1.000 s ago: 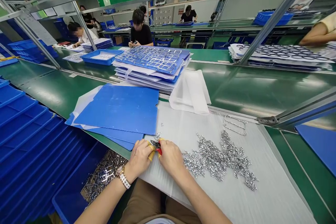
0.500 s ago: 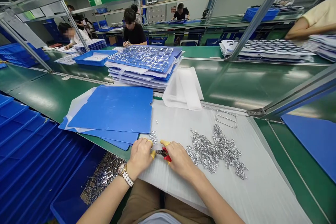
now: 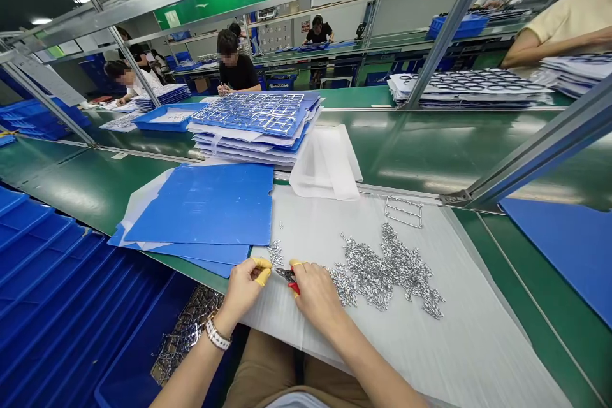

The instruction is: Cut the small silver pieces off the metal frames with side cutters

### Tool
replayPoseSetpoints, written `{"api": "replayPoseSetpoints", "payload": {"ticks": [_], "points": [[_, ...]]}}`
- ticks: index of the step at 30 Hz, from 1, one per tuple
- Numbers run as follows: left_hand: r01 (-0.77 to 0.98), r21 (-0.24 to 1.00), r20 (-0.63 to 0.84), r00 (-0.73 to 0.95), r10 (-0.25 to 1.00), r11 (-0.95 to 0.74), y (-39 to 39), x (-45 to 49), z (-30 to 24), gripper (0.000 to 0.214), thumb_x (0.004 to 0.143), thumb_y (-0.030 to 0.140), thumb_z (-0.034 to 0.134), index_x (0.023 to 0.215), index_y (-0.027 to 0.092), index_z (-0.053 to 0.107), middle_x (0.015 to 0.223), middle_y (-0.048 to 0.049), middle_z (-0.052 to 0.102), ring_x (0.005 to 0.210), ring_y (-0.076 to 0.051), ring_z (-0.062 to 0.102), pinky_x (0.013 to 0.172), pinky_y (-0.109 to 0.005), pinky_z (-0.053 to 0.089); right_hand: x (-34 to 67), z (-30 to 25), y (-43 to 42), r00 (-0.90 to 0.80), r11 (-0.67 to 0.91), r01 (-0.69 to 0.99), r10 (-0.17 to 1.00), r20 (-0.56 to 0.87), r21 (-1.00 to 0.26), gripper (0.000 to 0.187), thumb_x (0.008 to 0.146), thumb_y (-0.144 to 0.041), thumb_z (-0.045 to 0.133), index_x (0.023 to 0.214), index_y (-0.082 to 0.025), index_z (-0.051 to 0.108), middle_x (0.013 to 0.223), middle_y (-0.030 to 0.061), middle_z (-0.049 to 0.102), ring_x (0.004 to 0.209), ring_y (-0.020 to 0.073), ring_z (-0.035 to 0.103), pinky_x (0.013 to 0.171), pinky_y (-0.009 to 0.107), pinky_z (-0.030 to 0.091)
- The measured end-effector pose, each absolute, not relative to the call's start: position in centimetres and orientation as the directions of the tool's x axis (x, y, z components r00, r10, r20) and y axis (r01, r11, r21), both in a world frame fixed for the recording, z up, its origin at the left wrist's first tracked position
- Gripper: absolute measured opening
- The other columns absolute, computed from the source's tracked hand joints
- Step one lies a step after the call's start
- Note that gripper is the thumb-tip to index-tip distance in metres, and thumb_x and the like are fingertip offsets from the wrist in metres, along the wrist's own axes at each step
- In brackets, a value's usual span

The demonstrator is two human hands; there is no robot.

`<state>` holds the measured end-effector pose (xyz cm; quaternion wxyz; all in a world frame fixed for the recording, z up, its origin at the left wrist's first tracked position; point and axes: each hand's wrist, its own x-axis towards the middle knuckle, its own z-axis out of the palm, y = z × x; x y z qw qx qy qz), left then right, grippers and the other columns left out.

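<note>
My right hand is closed round the red handles of a pair of nippers, whose dark jaws point left. Opposite the jaws, my left hand pinches with thumb and finger, both in yellow finger covers; whatever is between them is too small to name. Just beyond my fingertips lies a small scatter of tiny silvery pieces. To the right spreads a large heap of the same shiny pieces on a white sheet. A silvery rectangular frame lies behind the heap.
Blue sheets overlap at left; behind them stands a stack topped with silvery frames. Low on the left, a blue bin holds metal scraps. A metal post slants at right. Co-workers sit across the green bench.
My left hand has moved slightly left, away from the nippers, and its pinch shows more clearly. My right hand with the nippers has shifted a little left; the whole view has tilted slightly.
</note>
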<state>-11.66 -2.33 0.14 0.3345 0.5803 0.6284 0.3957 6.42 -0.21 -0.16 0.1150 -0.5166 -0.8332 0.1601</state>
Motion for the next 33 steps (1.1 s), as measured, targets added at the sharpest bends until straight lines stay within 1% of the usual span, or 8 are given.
{"api": "replayPoseSetpoints", "payload": {"ticks": [3,5,10,13,19,22,25,33], "points": [[0.260,0.962,-0.059,-0.124,0.991,0.089,-2.2,-11.7,0.2,0.025,0.081,0.039,0.053,0.086,0.015,0.059,0.082,-0.0076,0.069,0.055,-0.014,0.062,0.047,-0.023,0.043,6.6,-0.4,0.0,-0.447,0.411,0.823,0.895,0.001,-0.392,0.043,0.073,-0.005,0.050,0.114,-0.020,0.052,0.095,0.0078,0.065,0.090,0.0238,0.058,0.076,0.032,0.038],[0.154,0.980,-0.108,-0.123,0.986,0.127,-2.0,-11.6,0.3,0.030,0.080,0.043,0.055,0.089,0.015,0.057,0.079,-0.0070,0.069,0.047,-0.012,0.059,0.042,-0.021,0.038,6.9,-0.4,0.4,-0.456,0.406,0.813,0.890,-0.023,-0.417,0.044,0.074,-0.008,0.051,0.116,-0.020,0.051,0.097,0.0077,0.065,0.092,0.0235,0.059,0.077,0.032,0.038],[-0.004,0.985,-0.171,-0.134,0.976,0.172,-1.8,-10.4,0.3,0.034,0.071,0.037,0.068,0.095,0.015,0.059,0.070,-0.0018,0.065,0.051,-0.010,0.057,0.051,-0.022,0.043,7.5,0.1,1.0,-0.481,0.400,0.763,0.876,-0.033,-0.508,0.050,0.073,-0.007,0.048,0.122,-0.019,0.047,0.103,0.0087,0.065,0.096,0.0234,0.059,0.079,0.031,0.040],[-0.034,0.982,-0.191,-0.118,0.974,0.188,-1.5,-9.4,0.1,0.031,0.065,0.036,0.072,0.085,0.014,0.065,0.069,-0.0029,0.064,0.053,-0.011,0.057,0.053,-0.024,0.044,8.1,0.7,1.4,-0.459,0.349,0.712,0.888,-0.027,-0.609,0.050,0.073,-0.009,0.048,0.121,-0.020,0.046,0.106,0.0069,0.064,0.093,0.0206,0.061,0.077,0.030,0.042],[-0.045,0.981,-0.189,-0.062,0.980,0.186,-0.7,-7.5,0.0,0.025,0.060,0.036,0.075,0.074,0.016,0.070,0.077,-0.0061,0.068,0.067,-0.016,0.060,0.062,-0.027,0.047,9.7,2.4,2.2,-0.406,0.219,0.621,0.911,-0.071,-0.753,0.044,0.073,-0.016,0.050,0.117,-0.025,0.048,0.082,-0.0009,0.067,0.072,0.0155,0.062,0.065,0.025,0.042],[-0.046,0.978,-0.206,-0.031,0.978,0.205,-0.6,-6.8,0.2,0.022,0.061,0.035,0.074,0.073,0.016,0.070,0.071,-0.0045,0.067,0.058,-0.014,0.056,0.055,-0.025,0.045,9.9,2.7,2.4,-0.404,0.208,0.584,0.913,-0.060,-0.785,0.044,0.072,-0.016,0.050,0.116,-0.023,0.049,0.077,-0.0017,0.066,0.067,0.0145,0.061,0.062,0.024,0.041],[-0.057,0.971,-0.235,-0.019,0.972,0.234,-0.6,-6.2,0.6,0.024,0.061,0.036,0.074,0.072,0.015,0.069,0.065,-0.0027,0.064,0.050,-0.011,0.051,0.050,-0.024,0.042,9.8,2.6,2.5,-0.385,0.196,0.526,0.922,-0.026,-0.828,0.044,0.071,-0.016,0.050,0.115,-0.022,0.051,0.079,-0.0009,0.066,0.067,0.0140,0.060,0.061,0.024,0.041],[-0.136,0.957,-0.270,-0.101,0.957,0.256,-0.6,-5.4,0.4,0.030,0.062,0.038,0.074,0.077,0.014,0.066,0.061,0.0002,0.061,0.050,-0.008,0.049,0.050,-0.021,0.036,9.0,1.2,1.6,-0.178,0.012,0.276,0.983,-0.039,-0.961,0.042,0.069,-0.025,0.056,0.111,-0.022,0.051,0.085,-0.0002,0.066,0.075,0.0156,0.061,0.071,0.030,0.046]]}}
